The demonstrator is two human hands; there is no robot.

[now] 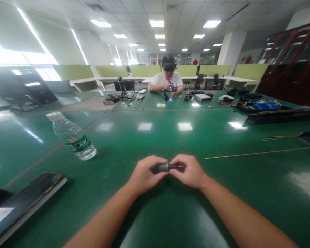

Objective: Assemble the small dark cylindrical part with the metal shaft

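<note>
A small part with a grey cylinder (164, 167) at its left end and a thin, dark, ribbed shaft (177, 166) at its right lies level between both my hands, just above the green table. My left hand (144, 175) pinches the cylinder between thumb and fingers. Thumb and fingertips of my right hand (190, 171) close on the part near the middle, where the shaft begins. The shaft shows through the gap in that hand's curl. Its exact kind is too small and blurred to make out.
A clear water bottle (76, 139) stands at the left, a thick dark book-like object (26, 210) in front of it. Thin brass-coloured rods (245, 154) lie at the right. Across the table (124, 137), a person (166, 81) handles a small device among scattered parts.
</note>
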